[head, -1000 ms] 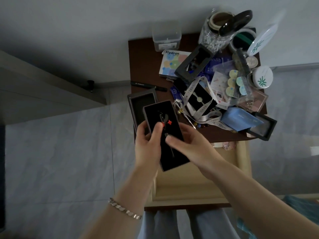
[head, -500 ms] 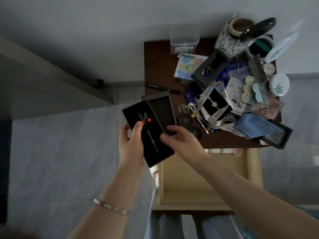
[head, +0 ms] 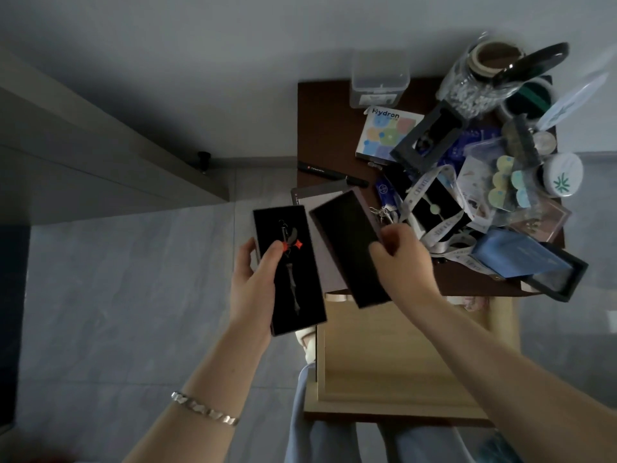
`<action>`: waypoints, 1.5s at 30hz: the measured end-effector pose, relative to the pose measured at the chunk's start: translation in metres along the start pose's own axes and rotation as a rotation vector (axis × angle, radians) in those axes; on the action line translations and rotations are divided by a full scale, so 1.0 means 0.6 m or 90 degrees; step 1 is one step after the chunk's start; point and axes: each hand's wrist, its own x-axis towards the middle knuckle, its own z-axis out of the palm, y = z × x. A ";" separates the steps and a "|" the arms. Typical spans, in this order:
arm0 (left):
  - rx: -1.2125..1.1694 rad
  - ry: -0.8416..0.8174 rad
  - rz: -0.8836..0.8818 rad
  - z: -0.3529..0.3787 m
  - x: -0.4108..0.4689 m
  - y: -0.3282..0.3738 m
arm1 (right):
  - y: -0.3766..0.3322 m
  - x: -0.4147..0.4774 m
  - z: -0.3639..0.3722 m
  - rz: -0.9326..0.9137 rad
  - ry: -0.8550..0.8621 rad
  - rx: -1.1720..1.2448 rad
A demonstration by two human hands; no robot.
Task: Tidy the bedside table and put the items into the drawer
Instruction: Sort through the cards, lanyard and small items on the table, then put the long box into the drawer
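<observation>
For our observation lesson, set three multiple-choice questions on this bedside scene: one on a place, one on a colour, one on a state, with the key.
1. Where is the Hydron box? A floor; B bedside table; C windowsill.
2. The ornament in the black box that the left hand holds has marks coloured: A red; B green; C yellow.
3. The drawer is: A shut; B locked; C open.
Key: 1 B, it lies on the dark tabletop; 2 A, red bits by the thumb; 3 C, its pale inside shows.
</observation>
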 end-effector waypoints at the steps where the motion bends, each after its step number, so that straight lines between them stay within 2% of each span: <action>1: 0.002 -0.015 0.004 0.007 -0.005 -0.001 | -0.001 -0.010 -0.015 -0.014 -0.001 0.009; 5: -0.008 -0.112 0.017 0.052 -0.030 -0.008 | 0.000 -0.053 -0.048 -0.048 -0.089 0.042; 8: -0.006 -0.183 0.041 0.084 -0.043 -0.016 | 0.010 -0.071 -0.051 -0.048 -0.167 0.233; 11: -0.004 -0.269 0.027 0.113 -0.057 -0.021 | 0.021 -0.070 -0.071 -0.056 -0.170 0.334; 14: 0.018 -0.313 0.027 0.135 -0.070 -0.026 | 0.028 -0.070 -0.084 -0.082 -0.167 0.307; 19: 0.039 -0.315 0.018 0.158 -0.081 -0.039 | 0.049 -0.074 -0.089 -0.120 -0.130 0.301; 22: -0.017 -0.330 -0.023 0.170 -0.092 -0.045 | 0.059 -0.079 -0.089 -0.131 -0.082 0.225; 27: -0.164 -0.323 -0.115 0.185 -0.119 -0.050 | 0.065 -0.098 -0.100 -0.178 -0.020 0.206; 30: -0.125 -0.287 -0.136 0.182 -0.120 -0.055 | 0.068 -0.099 -0.105 -0.181 -0.058 0.163; 32: -0.037 -0.249 -0.110 0.174 -0.115 -0.058 | 0.078 -0.089 -0.108 -0.132 -0.069 0.257; 34: 0.049 -0.229 -0.049 0.163 -0.111 -0.059 | 0.089 -0.083 -0.119 -0.011 -0.085 0.362; 36: 0.162 -0.227 0.012 0.148 -0.100 -0.061 | 0.104 -0.076 -0.129 0.021 -0.128 0.293; 38: 0.284 -0.200 0.026 0.125 -0.086 -0.072 | 0.127 -0.075 -0.133 0.039 -0.220 0.206; 42: 0.396 -0.102 -0.039 0.069 -0.055 -0.119 | 0.190 -0.069 -0.103 0.157 -0.389 0.043; 45: 0.423 -0.056 -0.103 0.046 -0.021 -0.167 | 0.250 -0.051 -0.053 0.245 -0.386 -0.044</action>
